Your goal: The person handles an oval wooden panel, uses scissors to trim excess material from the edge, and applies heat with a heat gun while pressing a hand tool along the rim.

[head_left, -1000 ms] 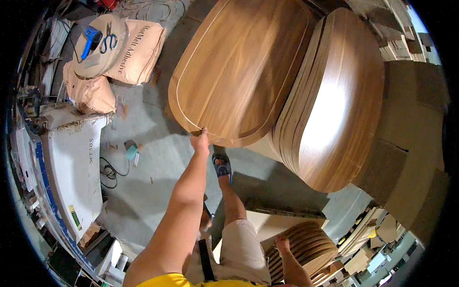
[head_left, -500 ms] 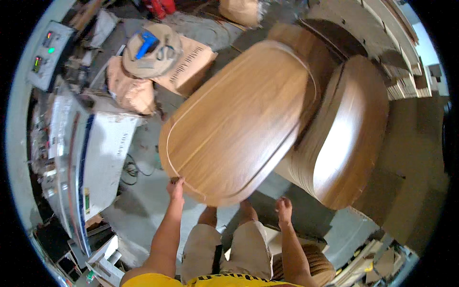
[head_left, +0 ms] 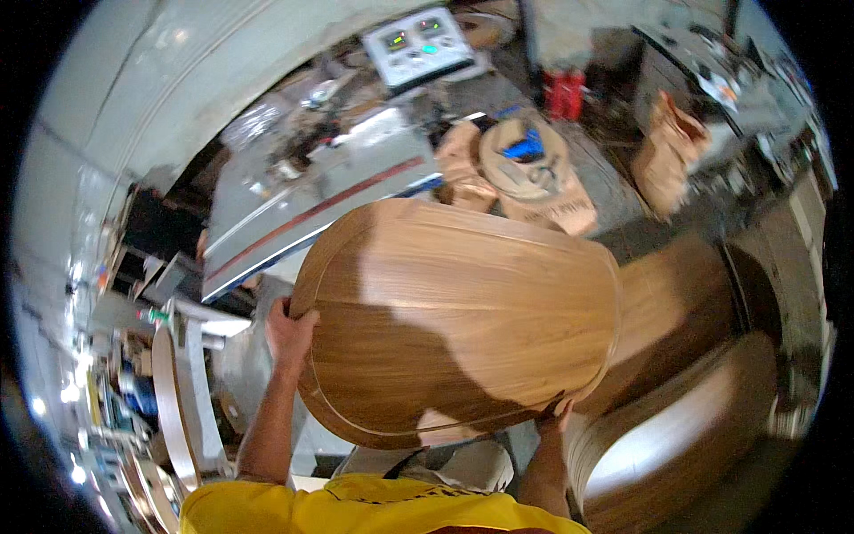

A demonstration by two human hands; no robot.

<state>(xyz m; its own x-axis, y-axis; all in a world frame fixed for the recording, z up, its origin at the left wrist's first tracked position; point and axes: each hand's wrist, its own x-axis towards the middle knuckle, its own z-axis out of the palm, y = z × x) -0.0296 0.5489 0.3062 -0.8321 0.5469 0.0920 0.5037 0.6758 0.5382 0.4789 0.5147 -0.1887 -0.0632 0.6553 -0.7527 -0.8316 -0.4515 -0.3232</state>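
Note:
A large wood-grain board (head_left: 471, 311) with rounded ends is held up in front of my body, a thin line running around it just inside its edge. My left hand (head_left: 291, 335) grips its left end, thumb on the top face and fingers out of sight beneath. At the near right edge, my right hand (head_left: 553, 418) holds the same board, its fingers partly hidden by the rim. Beyond its right end lies another wood-grain board (head_left: 667, 289). A stack of rounded boards (head_left: 694, 436) sits at the lower right, its glossy top catching light.
A long metal-topped bench (head_left: 311, 214) stretches along the far left, with a white control box (head_left: 416, 52) behind it. Paper sacks sit past the board, topped by a round disc (head_left: 507, 182) bearing a blue tool (head_left: 525, 147). Another paper sack (head_left: 667, 156) stands far right. Curved panels (head_left: 173, 405) lean at left.
The board has swung leftward and come up closer to me. My right hand, earlier free beside my leg, has taken hold of its near edge. My view has turned left.

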